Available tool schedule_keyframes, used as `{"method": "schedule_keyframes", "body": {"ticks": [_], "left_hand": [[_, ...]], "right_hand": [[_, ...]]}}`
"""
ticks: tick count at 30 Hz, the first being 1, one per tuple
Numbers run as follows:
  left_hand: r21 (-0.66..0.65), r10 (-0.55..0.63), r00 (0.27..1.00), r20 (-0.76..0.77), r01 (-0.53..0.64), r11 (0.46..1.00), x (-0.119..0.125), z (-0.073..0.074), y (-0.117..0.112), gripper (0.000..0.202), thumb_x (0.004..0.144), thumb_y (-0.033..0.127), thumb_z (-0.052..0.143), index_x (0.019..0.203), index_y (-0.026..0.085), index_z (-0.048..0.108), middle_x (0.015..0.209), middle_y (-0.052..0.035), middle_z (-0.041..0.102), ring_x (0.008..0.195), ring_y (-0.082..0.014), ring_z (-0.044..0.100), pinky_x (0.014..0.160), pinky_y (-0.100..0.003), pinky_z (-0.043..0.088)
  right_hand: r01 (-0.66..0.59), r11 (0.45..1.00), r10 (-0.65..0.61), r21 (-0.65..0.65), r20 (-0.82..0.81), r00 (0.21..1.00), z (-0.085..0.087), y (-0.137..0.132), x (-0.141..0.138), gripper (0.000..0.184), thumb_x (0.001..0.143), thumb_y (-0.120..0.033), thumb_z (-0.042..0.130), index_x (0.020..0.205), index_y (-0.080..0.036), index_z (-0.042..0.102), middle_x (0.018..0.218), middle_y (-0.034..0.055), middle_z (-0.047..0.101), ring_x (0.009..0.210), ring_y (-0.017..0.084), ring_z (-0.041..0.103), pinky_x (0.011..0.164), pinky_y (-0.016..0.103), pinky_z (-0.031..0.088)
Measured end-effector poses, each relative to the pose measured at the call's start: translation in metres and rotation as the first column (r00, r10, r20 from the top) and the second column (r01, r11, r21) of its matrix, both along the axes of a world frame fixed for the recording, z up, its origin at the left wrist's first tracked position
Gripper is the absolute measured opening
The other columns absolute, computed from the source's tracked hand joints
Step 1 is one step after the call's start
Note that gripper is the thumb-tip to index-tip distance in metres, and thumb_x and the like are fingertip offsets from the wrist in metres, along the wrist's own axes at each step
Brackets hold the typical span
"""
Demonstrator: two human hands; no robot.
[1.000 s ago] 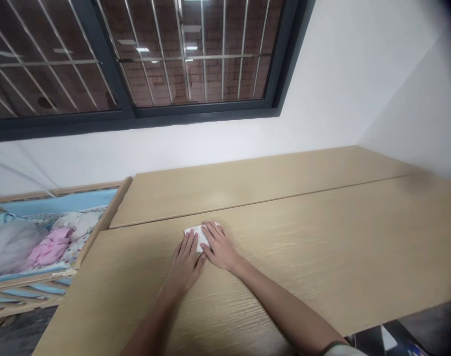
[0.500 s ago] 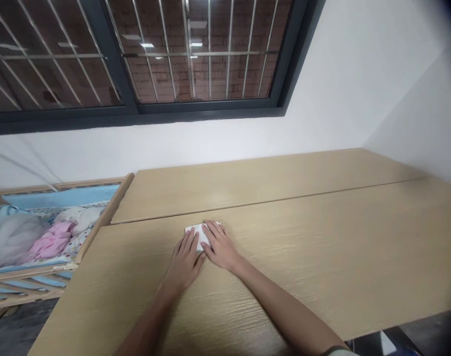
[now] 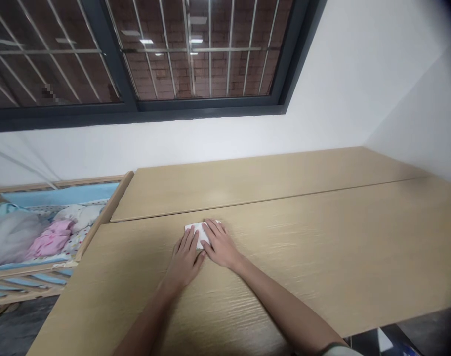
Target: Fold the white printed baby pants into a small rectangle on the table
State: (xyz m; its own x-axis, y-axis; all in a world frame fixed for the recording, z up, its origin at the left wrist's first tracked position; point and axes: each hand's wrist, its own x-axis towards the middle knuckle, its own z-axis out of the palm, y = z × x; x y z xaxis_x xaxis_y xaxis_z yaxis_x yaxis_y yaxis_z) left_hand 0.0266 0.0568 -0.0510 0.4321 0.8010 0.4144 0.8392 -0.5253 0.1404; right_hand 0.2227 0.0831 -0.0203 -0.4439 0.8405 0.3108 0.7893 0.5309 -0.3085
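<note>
A small folded white sheet (image 3: 200, 233), a tissue or a thin cloth, lies flat on the wooden tabletop (image 3: 303, 257). My left hand (image 3: 185, 261) rests palm down, its fingertips on the sheet's left part and its fingers stretched out. From the right, my right hand (image 3: 221, 243) presses flat over the other side of the sheet, fingers extended. Both thumbs are near the sheet's lower edge, a little apart. Part of the sheet is hidden under the fingers.
A second board (image 3: 247, 183) adjoins the tabletop behind a narrow gap, against the white wall (image 3: 210, 141). At left stands a wooden crib (image 3: 102, 217) with bedding and a pink cloth (image 3: 53, 238). Above is a dark-framed window (image 3: 210, 106) with bars.
Both hands and the white sheet stay in nearly the same place on the tabletop. The view has shifted very slightly.
</note>
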Motion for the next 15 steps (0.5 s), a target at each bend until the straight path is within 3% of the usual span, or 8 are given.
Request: {"method": "schedule_keyframes", "body": {"ticks": [9, 12, 15], "left_hand": [[-0.04, 0.09, 0.992, 0.092, -0.086, 0.995, 0.0054, 0.0015, -0.0028, 0.057, 0.104, 0.044, 0.037, 0.153, 0.015, 0.036, 0.162, -0.017, 0.034, 0.152, -0.0271, 0.028, 0.116, -0.047, 0.038], [-0.066, 0.156, 0.976, 0.155, -0.147, 0.987, 0.0061, 0.0008, -0.0018, 0.053, 0.104, 0.045, 0.036, 0.149, 0.016, 0.04, 0.16, -0.0171, 0.037, 0.149, -0.0268, 0.035, 0.113, -0.047, 0.041], [-0.066, 0.151, 0.978, 0.141, -0.143, 0.988, 0.0024, -0.0001, 0.0011, 0.051, 0.105, 0.046, 0.035, 0.148, 0.02, 0.044, 0.158, -0.0161, 0.042, 0.143, -0.0274, 0.044, 0.109, -0.047, 0.044]], "right_hand": [[-0.008, 1.0, 0.008, -0.011, -0.005, 1.0, 0.0027, -0.0007, 0.0004, 0.057, 0.104, -0.04, 0.041, 0.154, -0.014, 0.04, 0.162, 0.0154, 0.035, 0.152, 0.029, 0.025, 0.122, 0.052, 0.026], [0.001, 1.0, -0.001, -0.005, -0.023, 1.0, 0.0045, -0.0009, 0.0004, 0.054, 0.103, -0.038, 0.043, 0.151, -0.014, 0.044, 0.159, 0.016, 0.039, 0.15, 0.029, 0.028, 0.121, 0.052, 0.027], [0.001, 1.0, -0.002, -0.015, -0.045, 0.999, 0.0056, -0.0007, 0.0011, 0.051, 0.104, -0.036, 0.043, 0.15, -0.015, 0.045, 0.157, 0.0155, 0.041, 0.149, 0.029, 0.03, 0.121, 0.051, 0.027]]}}
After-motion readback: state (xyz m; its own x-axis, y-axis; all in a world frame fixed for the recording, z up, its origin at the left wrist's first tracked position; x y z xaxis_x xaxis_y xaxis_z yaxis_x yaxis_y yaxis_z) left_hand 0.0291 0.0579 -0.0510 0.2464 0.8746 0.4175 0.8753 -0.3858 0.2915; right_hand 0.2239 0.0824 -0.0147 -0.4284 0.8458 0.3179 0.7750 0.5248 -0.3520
